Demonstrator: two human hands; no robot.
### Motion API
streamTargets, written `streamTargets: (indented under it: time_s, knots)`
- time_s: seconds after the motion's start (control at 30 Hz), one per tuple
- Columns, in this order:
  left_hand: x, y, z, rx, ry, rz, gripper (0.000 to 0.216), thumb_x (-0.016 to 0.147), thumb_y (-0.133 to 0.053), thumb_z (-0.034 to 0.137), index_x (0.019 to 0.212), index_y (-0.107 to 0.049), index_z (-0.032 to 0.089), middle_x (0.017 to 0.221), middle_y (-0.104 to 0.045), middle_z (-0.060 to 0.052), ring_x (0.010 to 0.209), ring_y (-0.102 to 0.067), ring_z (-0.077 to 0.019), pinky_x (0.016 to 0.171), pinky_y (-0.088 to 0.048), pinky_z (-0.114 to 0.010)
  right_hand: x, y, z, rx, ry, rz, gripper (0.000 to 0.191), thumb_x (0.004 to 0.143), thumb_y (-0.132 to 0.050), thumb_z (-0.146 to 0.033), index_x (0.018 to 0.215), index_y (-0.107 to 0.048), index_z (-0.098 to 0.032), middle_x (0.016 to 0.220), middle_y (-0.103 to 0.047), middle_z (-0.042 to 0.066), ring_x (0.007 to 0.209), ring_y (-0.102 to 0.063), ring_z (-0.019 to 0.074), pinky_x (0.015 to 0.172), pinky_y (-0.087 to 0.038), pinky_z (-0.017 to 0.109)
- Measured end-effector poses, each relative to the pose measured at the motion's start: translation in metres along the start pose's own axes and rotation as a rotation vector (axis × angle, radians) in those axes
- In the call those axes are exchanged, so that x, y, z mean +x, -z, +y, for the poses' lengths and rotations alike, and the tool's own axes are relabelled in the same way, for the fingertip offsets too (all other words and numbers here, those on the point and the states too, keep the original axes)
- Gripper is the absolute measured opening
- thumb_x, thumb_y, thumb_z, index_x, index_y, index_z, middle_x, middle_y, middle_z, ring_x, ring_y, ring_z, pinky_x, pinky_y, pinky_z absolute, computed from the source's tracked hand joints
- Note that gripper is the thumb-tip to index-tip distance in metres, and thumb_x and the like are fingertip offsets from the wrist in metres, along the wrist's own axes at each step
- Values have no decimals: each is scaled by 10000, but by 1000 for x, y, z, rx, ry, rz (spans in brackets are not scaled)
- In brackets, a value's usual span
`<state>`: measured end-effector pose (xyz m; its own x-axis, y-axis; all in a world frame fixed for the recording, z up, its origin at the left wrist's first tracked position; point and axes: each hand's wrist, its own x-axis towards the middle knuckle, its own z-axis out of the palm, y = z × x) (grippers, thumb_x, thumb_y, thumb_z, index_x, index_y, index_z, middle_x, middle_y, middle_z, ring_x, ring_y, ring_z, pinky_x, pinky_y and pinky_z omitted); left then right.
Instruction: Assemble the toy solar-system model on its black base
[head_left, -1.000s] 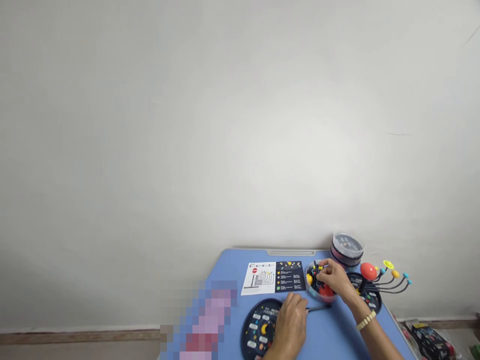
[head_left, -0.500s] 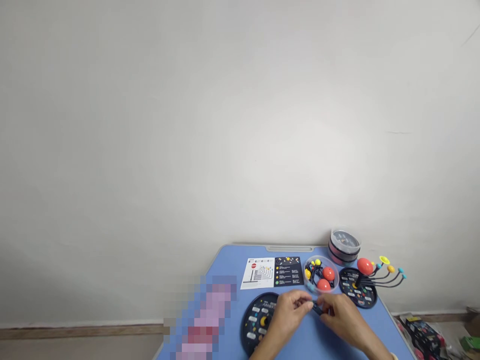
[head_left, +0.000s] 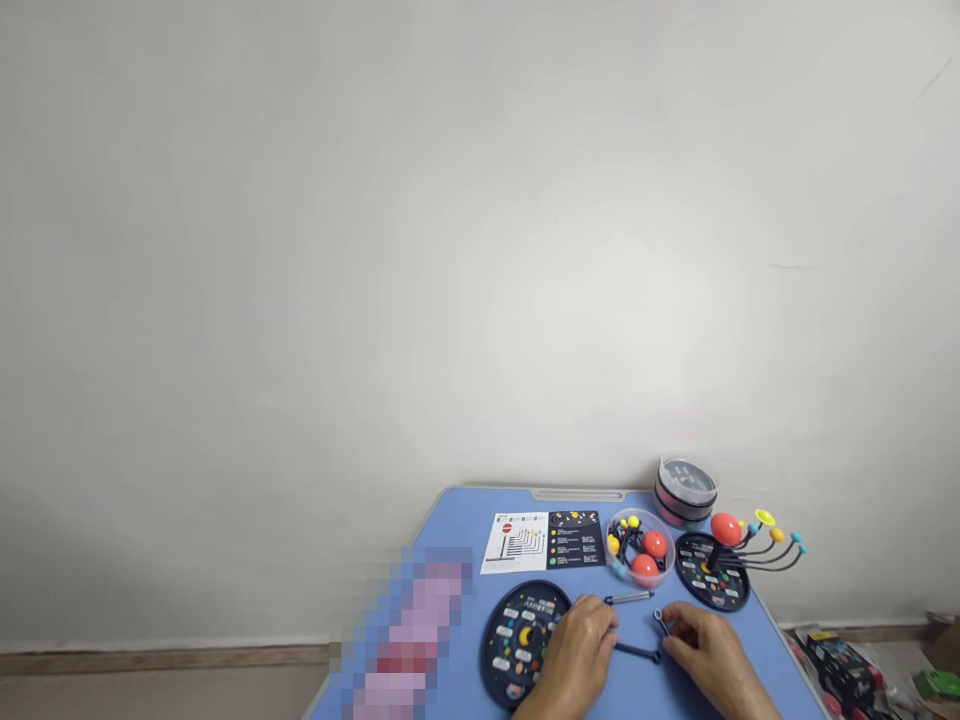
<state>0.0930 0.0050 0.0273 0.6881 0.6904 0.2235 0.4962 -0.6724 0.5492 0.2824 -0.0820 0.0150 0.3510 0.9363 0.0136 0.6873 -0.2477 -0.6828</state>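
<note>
My left hand (head_left: 576, 650) is low over the table at the right edge of a round black base (head_left: 506, 640) with printed planets, partly covering it. Its fingers are curled and closed at one end of a thin black rod (head_left: 637, 652), whose ringed end points right. Just beyond those fingertips lies a grey rod with dark ends (head_left: 631, 598). My right hand (head_left: 709, 645) pinches a short black rod with a ring end (head_left: 660, 618), the ring sticking up past thumb and fingers. The fingertips hide the rest of that rod.
A clear tub (head_left: 611, 570) holds red and yellow balls and dark rods. Right of it stands an assembled planet model (head_left: 726, 530), its arms overhanging the table edge. Stacked round containers (head_left: 684, 500) are behind. A printed instruction sheet (head_left: 517, 545) lies left. Boxes (head_left: 840, 660) sit below right.
My hands have moved apart from a dark piece they held together. The grey rod and black rod now show on the table, and the right hand has the ringed rod.
</note>
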Motion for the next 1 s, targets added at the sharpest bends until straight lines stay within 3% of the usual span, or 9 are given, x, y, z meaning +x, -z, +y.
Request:
streamTargets:
  time_s: [0.17,0.3,0.5,0.7,1.0]
  knots:
    - [16,8,10,156,67,-28,233,897,-518,80,1032,-688,166,1054,-670,-91,1041,-592,-254,895,-465,-338,-3,0,15,15,-8,53,382,721,-498,-284,1037,-680,-172,675,-685,10,649,-629,210,651,-423,288]
    - [31,8,11,173,87,-89,174,840,-587,66,940,-698,154,1051,-660,-100,1070,-579,-270,909,-455,-343,-3,-5,17,15,7,92,416,738,-470,-337,1054,-673,-157,678,-677,19,651,-628,219,655,-429,302]
    - [35,4,2,110,75,-124,203,847,-524,36,882,-686,152,995,-670,-100,1023,-589,-263,881,-443,-338,-5,-6,14,44,18,115,436,746,-462,-368,1050,-686,-151,687,-685,24,655,-636,223,662,-434,309]
    - [30,10,-4,-66,40,-94,258,855,-451,65,824,-693,148,933,-662,-114,953,-604,-278,839,-441,-359,-5,-6,16,49,17,127,423,748,-479,-379,1034,-699,-158,687,-685,24,652,-639,226,655,-438,309]
    - [12,18,-9,-532,115,84,166,821,-491,277,763,-610,176,675,-591,9,650,-578,-171,594,-447,-244,-1,-12,4,-68,91,113,402,771,-478,-287,1079,-707,-169,781,-706,53,721,-662,230,689,-454,314]
